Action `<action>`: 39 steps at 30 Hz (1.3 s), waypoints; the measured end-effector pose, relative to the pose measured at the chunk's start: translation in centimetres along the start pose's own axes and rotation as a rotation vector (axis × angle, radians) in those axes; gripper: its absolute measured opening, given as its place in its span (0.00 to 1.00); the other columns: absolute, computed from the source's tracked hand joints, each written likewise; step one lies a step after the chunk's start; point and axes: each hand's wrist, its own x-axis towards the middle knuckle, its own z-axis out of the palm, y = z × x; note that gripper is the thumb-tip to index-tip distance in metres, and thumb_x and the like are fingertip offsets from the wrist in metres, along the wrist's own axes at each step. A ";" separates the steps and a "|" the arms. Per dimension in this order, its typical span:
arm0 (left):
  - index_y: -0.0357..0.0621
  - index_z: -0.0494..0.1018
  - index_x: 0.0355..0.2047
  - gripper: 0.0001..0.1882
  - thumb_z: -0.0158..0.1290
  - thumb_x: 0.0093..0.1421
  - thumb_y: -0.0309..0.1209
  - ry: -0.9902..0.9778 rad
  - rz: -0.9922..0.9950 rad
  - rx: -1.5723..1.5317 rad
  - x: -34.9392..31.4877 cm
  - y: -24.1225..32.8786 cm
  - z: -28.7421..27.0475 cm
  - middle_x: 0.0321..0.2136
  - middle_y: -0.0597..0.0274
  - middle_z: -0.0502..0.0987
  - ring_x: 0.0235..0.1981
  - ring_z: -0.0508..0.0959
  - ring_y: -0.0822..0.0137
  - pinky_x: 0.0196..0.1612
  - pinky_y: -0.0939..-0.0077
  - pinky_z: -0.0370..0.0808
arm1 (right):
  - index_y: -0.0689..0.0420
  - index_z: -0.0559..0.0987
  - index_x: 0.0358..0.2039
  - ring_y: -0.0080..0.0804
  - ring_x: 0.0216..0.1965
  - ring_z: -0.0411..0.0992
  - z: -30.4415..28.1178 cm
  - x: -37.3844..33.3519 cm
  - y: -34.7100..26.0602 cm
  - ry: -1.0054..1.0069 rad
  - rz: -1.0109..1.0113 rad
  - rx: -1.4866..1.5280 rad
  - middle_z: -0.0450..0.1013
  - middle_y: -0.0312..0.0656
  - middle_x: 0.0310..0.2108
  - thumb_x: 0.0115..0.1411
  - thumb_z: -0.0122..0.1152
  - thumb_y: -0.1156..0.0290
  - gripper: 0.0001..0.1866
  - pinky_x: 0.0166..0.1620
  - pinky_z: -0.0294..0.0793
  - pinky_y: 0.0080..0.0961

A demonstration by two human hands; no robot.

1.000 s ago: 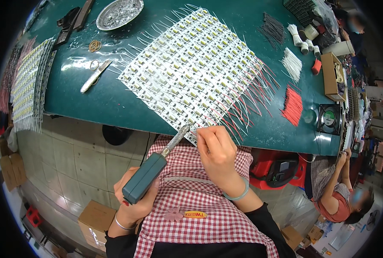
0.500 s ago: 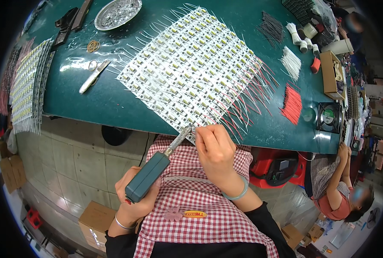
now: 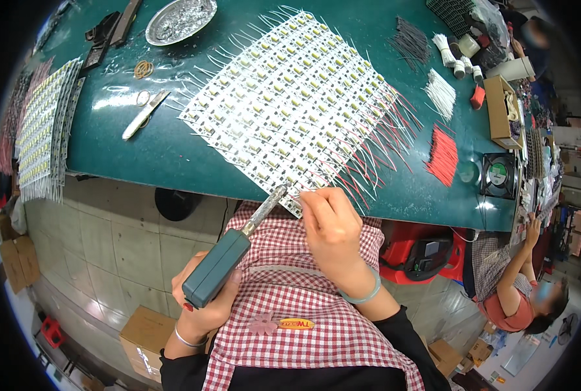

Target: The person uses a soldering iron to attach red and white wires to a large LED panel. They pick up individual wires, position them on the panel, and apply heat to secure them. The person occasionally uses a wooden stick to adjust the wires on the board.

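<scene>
In my left hand [image 3: 202, 290] is a soldering iron [image 3: 217, 268] with a boxy dark green handle. Its metal shaft slants up to the near corner of a white circuit board panel [image 3: 284, 98], where the tip meets or hovers just over the surface. Beside the tip, my right hand [image 3: 333, 225] is closed in a pinch on what looks like a thin wire, mostly hidden by the fingers. Rows of small yellow parts cover the panel. White wires [image 3: 202, 72] stick out along its far left side, and red and white wires [image 3: 375, 146] along its right side.
Scissors [image 3: 144, 117], a rubber band coil [image 3: 144, 70] and a metal dish [image 3: 181, 23] lie left on the green table [image 3: 134, 156]. More panels [image 3: 43, 130] hang at far left. Red wires [image 3: 442, 156], white wires [image 3: 441, 93] and a fan [image 3: 499, 176] sit right. A co-worker [image 3: 512, 300] sits beyond.
The soldering iron has drawn back slightly toward me and to the left, baring the panel's near corner. My right hand has shifted slightly right, still pinched.
</scene>
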 end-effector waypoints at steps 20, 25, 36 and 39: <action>0.27 0.79 0.37 0.13 0.64 0.50 0.18 0.052 0.038 -0.011 -0.9 -0.6 -0.8 0.34 0.48 0.81 0.31 0.83 0.60 0.34 0.73 0.78 | 0.62 0.78 0.37 0.43 0.34 0.71 -0.2 -0.4 -0.8 -0.019 -0.078 0.049 0.71 0.45 0.33 0.56 0.64 0.84 0.09 0.35 0.72 0.36; 0.28 0.79 0.37 0.12 0.64 0.51 0.18 0.038 0.011 -0.038 -1.2 -0.6 -0.7 0.34 0.48 0.81 0.31 0.83 0.61 0.34 0.74 0.78 | 0.62 0.79 0.37 0.41 0.33 0.72 1.0 -0.9 -0.4 0.022 -0.079 0.045 0.71 0.44 0.32 0.53 0.67 0.84 0.11 0.34 0.73 0.34; 0.28 0.78 0.37 0.12 0.65 0.51 0.19 0.013 0.019 -0.021 -1.4 -1.0 -0.7 0.33 0.50 0.81 0.29 0.83 0.63 0.32 0.74 0.78 | 0.62 0.80 0.35 0.34 0.27 0.71 1.5 -0.9 -0.5 0.085 -0.070 0.033 0.69 0.42 0.32 0.52 0.71 0.82 0.10 0.27 0.71 0.29; 0.29 0.79 0.36 0.11 0.65 0.51 0.19 0.006 0.001 -0.025 -1.2 -0.9 -0.6 0.32 0.51 0.81 0.28 0.82 0.63 0.31 0.74 0.77 | 0.62 0.80 0.35 0.34 0.27 0.71 1.5 -0.9 -0.5 0.079 -0.065 0.037 0.69 0.42 0.32 0.52 0.71 0.83 0.11 0.27 0.71 0.29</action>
